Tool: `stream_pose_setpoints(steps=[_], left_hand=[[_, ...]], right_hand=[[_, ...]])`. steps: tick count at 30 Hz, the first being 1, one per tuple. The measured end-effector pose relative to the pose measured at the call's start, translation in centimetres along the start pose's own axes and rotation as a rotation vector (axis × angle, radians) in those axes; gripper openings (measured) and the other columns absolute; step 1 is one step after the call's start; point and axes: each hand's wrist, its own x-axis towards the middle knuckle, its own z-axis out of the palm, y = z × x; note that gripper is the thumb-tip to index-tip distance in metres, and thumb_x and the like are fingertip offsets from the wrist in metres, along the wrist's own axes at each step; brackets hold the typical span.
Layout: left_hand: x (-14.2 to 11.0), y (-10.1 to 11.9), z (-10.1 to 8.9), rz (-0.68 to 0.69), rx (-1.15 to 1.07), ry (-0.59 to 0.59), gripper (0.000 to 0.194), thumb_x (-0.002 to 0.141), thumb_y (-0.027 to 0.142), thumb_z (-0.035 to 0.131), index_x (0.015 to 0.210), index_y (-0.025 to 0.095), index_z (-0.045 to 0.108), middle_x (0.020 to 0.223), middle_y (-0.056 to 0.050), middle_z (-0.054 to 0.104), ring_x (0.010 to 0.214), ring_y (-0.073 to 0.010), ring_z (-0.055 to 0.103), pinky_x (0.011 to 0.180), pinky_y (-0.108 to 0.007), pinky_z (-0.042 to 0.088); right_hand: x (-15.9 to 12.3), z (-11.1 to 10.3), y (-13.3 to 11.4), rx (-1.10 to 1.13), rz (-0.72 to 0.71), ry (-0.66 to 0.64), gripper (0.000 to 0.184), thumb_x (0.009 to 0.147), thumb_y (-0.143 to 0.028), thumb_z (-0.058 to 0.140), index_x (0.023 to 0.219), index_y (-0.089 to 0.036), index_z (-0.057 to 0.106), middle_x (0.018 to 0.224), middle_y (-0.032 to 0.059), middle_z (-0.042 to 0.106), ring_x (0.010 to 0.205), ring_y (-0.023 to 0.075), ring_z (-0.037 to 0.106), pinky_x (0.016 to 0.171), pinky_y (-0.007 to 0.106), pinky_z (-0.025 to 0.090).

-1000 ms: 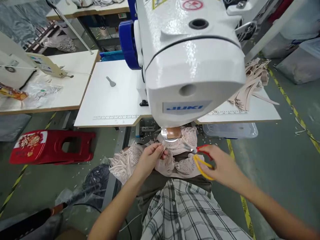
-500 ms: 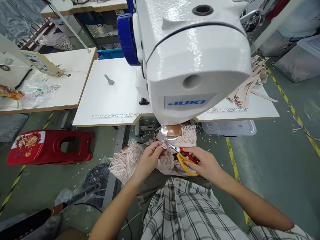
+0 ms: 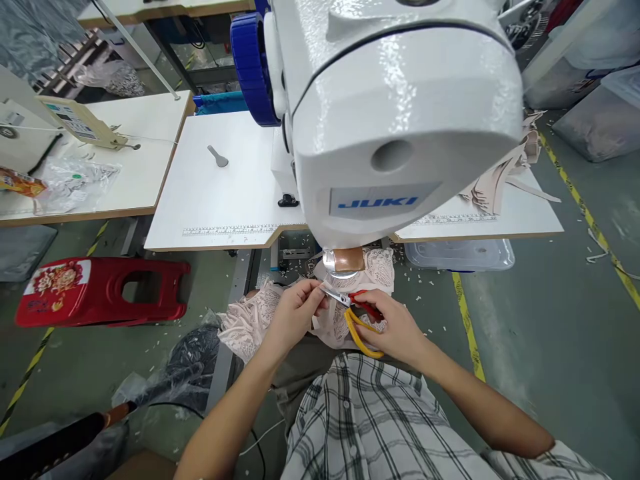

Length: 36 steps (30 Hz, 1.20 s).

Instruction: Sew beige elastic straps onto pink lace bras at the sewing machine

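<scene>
Scissors (image 3: 349, 303) farther left in right grip (image 3: 395, 327), fabric (image 3: 331, 327) in left grip (image 3: 295, 313), "JUKI" label (image 3: 379, 202) above

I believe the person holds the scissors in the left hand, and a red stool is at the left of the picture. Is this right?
Not quite: in the head view, the scissors are in the right hand. The red stool is indeed at the picture's left.

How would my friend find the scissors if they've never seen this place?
Start at the big white sewing machine with the blue JUKI letters, then look just below its front end to the pale pink lace pieces. Over them, in the person's right grip, are the scissors. Their red and yellow handles stand out brightly from the pale lace.
</scene>
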Motion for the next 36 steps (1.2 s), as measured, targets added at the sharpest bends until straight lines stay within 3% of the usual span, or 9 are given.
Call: stream_pose_setpoints(steps=[4, 10, 16, 23, 26, 29, 31, 34, 36], left_hand=[[0.0, -0.3, -0.2, 0.029, 0.030, 0.031, 0.031, 0.089, 0.045, 0.056, 0.074, 0.018, 0.060, 0.068, 0.000, 0.061, 0.058, -0.0104, 0.050, 0.056, -0.022, 0.041], [0.1, -0.5, -0.3, 0.053, 0.028, 0.128, 0.027, 0.088, 0.042, 0.057, 0.078, 0.018, 0.064, 0.069, -0.001, 0.066, 0.062, -0.0128, 0.059, 0.061, -0.024, 0.048], [0.4, -1.0, -1.5, 0.304, 0.575, 0.298, 0.026, 0.087, 0.033, 0.050, 0.097, 0.019, 0.070, 0.071, -0.002, 0.070, 0.062, -0.0157, 0.063, 0.058, -0.024, 0.045], [1.6, 1.2, -3.4, 0.185, 0.633, -0.122, 0.033, 0.096, 0.032, 0.040, 0.118, 0.021, 0.062, 0.091, -0.006, 0.077, 0.079, -0.0205, 0.073, 0.063, -0.026, 0.054], [1.9, 1.4, -4.0, 0.231, 0.860, -0.067, 0.029, 0.096, 0.028, 0.042, 0.115, 0.019, 0.062, 0.093, -0.009, 0.076, 0.083, -0.0240, 0.072, 0.065, -0.031, 0.055], [1.4, 0.8, -3.0, 0.496, 1.149, 0.114, 0.026, 0.098, 0.025, 0.042, 0.089, 0.018, 0.065, 0.089, -0.011, 0.073, 0.086, -0.0265, 0.068, 0.074, -0.037, 0.052], [0.7, 0.5, -1.3, 0.703, 1.170, 0.115, 0.033, 0.101, 0.026, 0.038, 0.078, 0.018, 0.061, 0.082, -0.010, 0.069, 0.079, -0.0229, 0.065, 0.072, -0.034, 0.050], [-0.2, 0.8, 2.0, 0.832, 1.064, 0.055, 0.041, 0.104, 0.033, 0.031, 0.073, 0.020, 0.054, 0.059, -0.002, 0.059, 0.053, -0.0161, 0.054, 0.053, -0.028, 0.039], [-0.5, 1.4, 3.9, 0.795, 0.926, 0.059, 0.042, 0.105, 0.036, 0.028, 0.072, 0.021, 0.050, 0.056, 0.001, 0.056, 0.048, -0.0141, 0.050, 0.049, -0.028, 0.034]], right_hand=[[0.1, -0.2, 0.7, 0.052, 0.002, -0.035, 0.036, 0.080, -0.028, 0.064, 0.115, -0.023, 0.066, 0.112, 0.0082, 0.073, 0.098, 0.0230, 0.070, 0.081, 0.035, 0.057], [-1.3, -1.9, 1.6, 0.007, 0.063, -0.013, 0.031, 0.083, -0.030, 0.062, 0.113, -0.024, 0.069, 0.101, 0.0064, 0.075, 0.075, 0.0188, 0.069, 0.067, 0.031, 0.057], [0.9, -7.5, 3.6, -0.222, 0.139, 0.057, 0.031, 0.082, -0.043, 0.061, 0.104, -0.023, 0.072, 0.088, 0.0069, 0.074, 0.065, 0.0211, 0.066, 0.056, 0.033, 0.052], [9.8, -14.1, 6.3, -0.516, 0.080, 0.415, 0.032, 0.083, -0.033, 0.060, 0.109, -0.016, 0.069, 0.113, 0.0170, 0.070, 0.103, 0.0346, 0.065, 0.085, 0.047, 0.051], [8.0, -12.2, 3.9, -0.317, -0.042, 0.444, 0.027, 0.087, -0.036, 0.058, 0.105, -0.018, 0.068, 0.112, 0.0148, 0.070, 0.105, 0.0305, 0.064, 0.090, 0.046, 0.051], [3.3, -7.4, 0.8, 0.100, -0.138, -0.233, 0.028, 0.093, -0.046, 0.056, 0.096, -0.021, 0.069, 0.094, 0.0063, 0.071, 0.085, 0.0201, 0.067, 0.078, 0.033, 0.055], [0.6, -4.0, -0.2, 0.130, -0.152, -0.507, 0.049, 0.084, -0.058, 0.066, 0.116, -0.021, 0.067, 0.115, 0.0102, 0.069, 0.105, 0.0251, 0.065, 0.091, 0.038, 0.054], [-0.8, -0.5, -0.2, 0.163, -0.056, -0.351, 0.083, 0.072, -0.075, 0.067, 0.130, -0.016, 0.057, 0.135, 0.0198, 0.056, 0.127, 0.0355, 0.051, 0.106, 0.051, 0.043], [-0.2, 0.4, -0.1, 0.378, 0.013, -0.151, 0.070, 0.084, -0.077, 0.048, 0.120, -0.018, 0.060, 0.123, 0.0163, 0.063, 0.115, 0.0302, 0.058, 0.101, 0.047, 0.047]])
